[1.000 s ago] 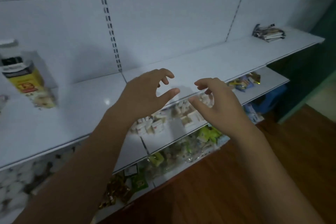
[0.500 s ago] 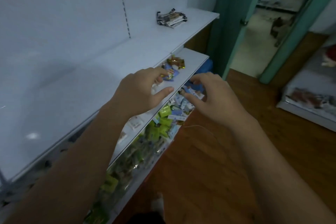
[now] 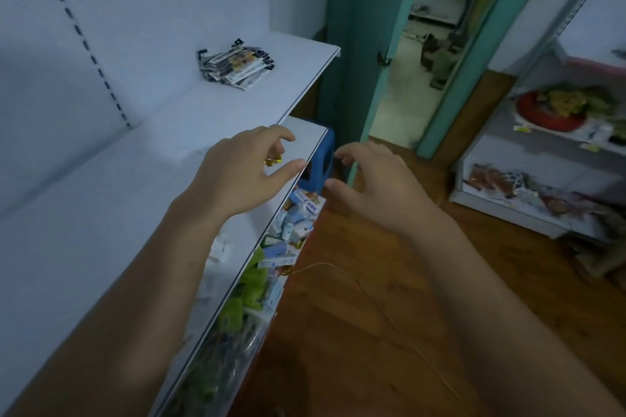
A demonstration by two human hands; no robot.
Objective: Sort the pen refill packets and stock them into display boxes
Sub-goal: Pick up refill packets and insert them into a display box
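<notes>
Since the earlier frames the view has swung rightward along the shelving. The stack of pen refill packets (image 3: 237, 66) now shows larger, in the upper middle-left of the frame, and both hands have come along in much the same pose. That stack lies on the top shelf (image 3: 291, 85) near its far end, fanned and a little untidy, well apart from either hand. No display box shows anywhere.

Below the stack, at centre frame, the left hand (image 3: 244, 169) hovers over the front edge of the second shelf (image 3: 306, 140). Its grip is half open, fingers loosely curled and thumb out, with nothing in it. A gold wrapper (image 3: 272, 162) shows just under its fingers; whether they touch it I cannot tell. The right hand (image 3: 376, 186), just right of centre, hangs over the wooden floor (image 3: 338, 315) beyond the shelf edge, its grip likewise loosely curled and empty. Loose sweets (image 3: 298, 213) fill the lowest shelf beneath the hands, and a blue stool (image 3: 321, 162) stands at the shelf end by the teal door (image 3: 352, 44).

By my reading this is the approach step: sorting has not begun, and the packets lie untouched. The next move calls for reaching up and forward toward the upper middle of the frame and closing around the whole stack, so the probably slick packets do not slide apart.
</notes>
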